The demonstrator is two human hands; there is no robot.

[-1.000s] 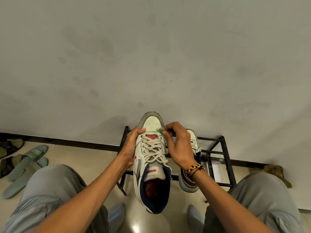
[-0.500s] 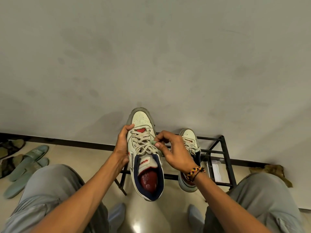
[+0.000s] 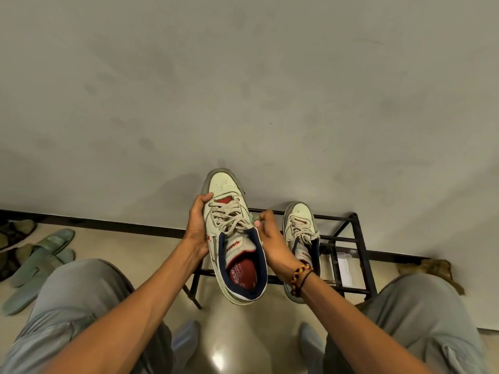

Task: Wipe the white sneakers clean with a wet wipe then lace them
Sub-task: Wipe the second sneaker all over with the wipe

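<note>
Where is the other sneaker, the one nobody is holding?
In the head view, the second sneaker sits on the black metal rack against the wall, just right of the right hand.

A plain grey-white wall (image 3: 243, 90), faintly smudged, fills the upper part of the view. A dark skirting (image 3: 108, 225) runs along its foot, above a pale glossy floor (image 3: 221, 354) that shows a bright spot of reflected light. A black metal rack (image 3: 359, 255) stands against the wall. Green slippers (image 3: 43, 255) lie on the floor at the left, and a brown cloth (image 3: 437, 268) lies at the right by the skirting.
</note>
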